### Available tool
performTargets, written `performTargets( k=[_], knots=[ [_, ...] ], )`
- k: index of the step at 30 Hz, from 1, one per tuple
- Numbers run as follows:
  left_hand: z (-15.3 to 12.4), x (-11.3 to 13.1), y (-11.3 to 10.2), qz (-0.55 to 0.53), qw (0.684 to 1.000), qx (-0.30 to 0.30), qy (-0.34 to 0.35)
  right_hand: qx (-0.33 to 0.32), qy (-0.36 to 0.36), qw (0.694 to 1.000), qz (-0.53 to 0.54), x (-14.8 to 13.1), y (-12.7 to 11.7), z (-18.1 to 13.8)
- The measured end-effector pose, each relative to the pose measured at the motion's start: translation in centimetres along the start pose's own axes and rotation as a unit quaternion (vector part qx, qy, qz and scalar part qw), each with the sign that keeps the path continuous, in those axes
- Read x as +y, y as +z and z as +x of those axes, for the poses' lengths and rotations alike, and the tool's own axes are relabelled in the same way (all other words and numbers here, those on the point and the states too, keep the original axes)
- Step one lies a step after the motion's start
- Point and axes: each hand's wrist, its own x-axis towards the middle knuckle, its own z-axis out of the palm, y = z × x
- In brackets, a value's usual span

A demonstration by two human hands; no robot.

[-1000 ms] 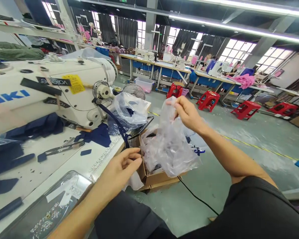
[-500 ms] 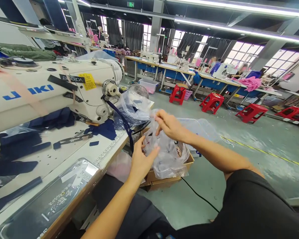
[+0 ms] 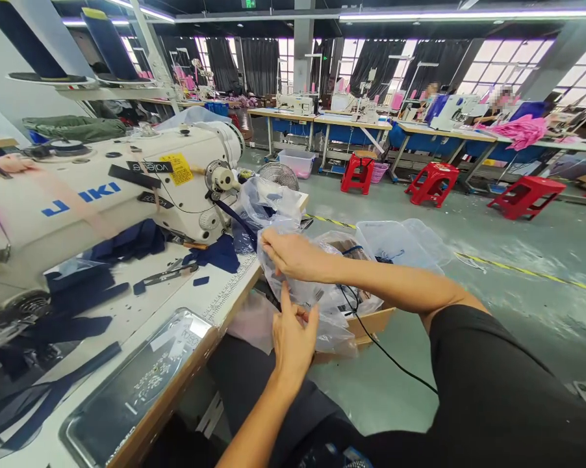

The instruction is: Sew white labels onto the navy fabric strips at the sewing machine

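My right hand (image 3: 297, 257) pinches the upper edge of a clear plastic bag (image 3: 339, 331) beside the table's edge. Lower down, my left hand (image 3: 295, 335) is against the bag with its index finger and thumb stretched up and apart; the other fingers are partly curled. Crumpled, the bag hangs over a cardboard box (image 3: 375, 322). Brown and dark items and a black cord (image 3: 395, 361) show at the box, though the plastic blurs what they are. A second clear bag (image 3: 273, 201) with dark blue pieces lies on the table corner just beyond my right hand.
A white sewing machine (image 3: 176, 188) stands on the table at left. Thread snips (image 3: 169, 276), navy fabric pieces (image 3: 83, 286) and a clear-lidded tray (image 3: 141, 383) lie near it. A clear plastic bin (image 3: 395, 240) is behind the box. Red stools (image 3: 432, 182) stand farther off.
My right hand has moved left and lower, drawing the bag's edge toward the table. My left hand is lower, and more of the box's contents shows. The view has shifted left.
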Motion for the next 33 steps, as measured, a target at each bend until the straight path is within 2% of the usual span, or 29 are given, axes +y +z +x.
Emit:
performTargets(
  k=[4, 7, 9, 12, 14, 16, 18, 20, 21, 23, 27, 30, 33],
  knots=[
    [1.0, -0.8, 0.1, 0.041, 0.996, -0.037, -0.066, -0.007, -0.017, 1.0, 0.001, -0.5, 0.8, 0.1],
    [0.8, -1.8, -0.2, 0.079, 0.99, -0.088, -0.076, 0.004, -0.022, 1.0, 0.018, 0.0, 1.2, -0.1],
    [0.3, -2.5, -0.4, 0.091, 0.992, -0.067, -0.057, 0.031, -0.025, 0.998, 0.043, 0.8, 1.4, -0.4],
    [-0.2, -3.1, -0.6, 0.072, 0.996, 0.003, -0.052, 0.093, -0.021, 0.99, 0.1, 2.3, 1.7, -1.4],
    [-0.1, -3.2, -0.4, 0.014, 0.996, -0.002, -0.091, 0.124, -0.015, 0.983, 0.135, 3.0, 1.9, -2.1],
    [0.2, -2.9, 0.2, -0.082, 0.983, -0.049, -0.156, 0.133, -0.018, 0.979, 0.155, 3.2, 2.1, -2.7],
    [0.4, -2.5, 1.0, -0.205, 0.945, -0.088, -0.237, 0.13, -0.028, 0.978, 0.162, 3.0, 2.3, -3.1],
    [0.3, -2.0, 1.8, -0.307, 0.896, -0.095, -0.306, 0.127, -0.042, 0.979, 0.153, 2.7, 2.5, -3.2],
    [0.2, -1.9, 2.1, -0.343, 0.877, -0.084, -0.327, 0.128, -0.048, 0.981, 0.139, 2.6, 2.6, -3.3],
    [-0.1, -1.9, 2.3, -0.393, 0.854, -0.021, -0.341, 0.133, -0.057, 0.985, 0.092, 2.8, 2.7, -3.5],
    [-0.5, -2.4, 1.8, -0.469, 0.828, 0.13, -0.277, 0.113, -0.049, 0.991, -0.061, 4.0, 2.8, -4.4],
    [-0.4, -2.9, 1.7, -0.472, 0.829, 0.164, -0.25, 0.051, -0.013, 0.986, -0.159, 4.4, 2.9, -5.4],
    [-0.4, -3.2, 2.1, -0.443, 0.84, 0.184, -0.255, -0.014, 0.025, 0.98, -0.198, 4.4, 3.0, -6.1]
  ],
)
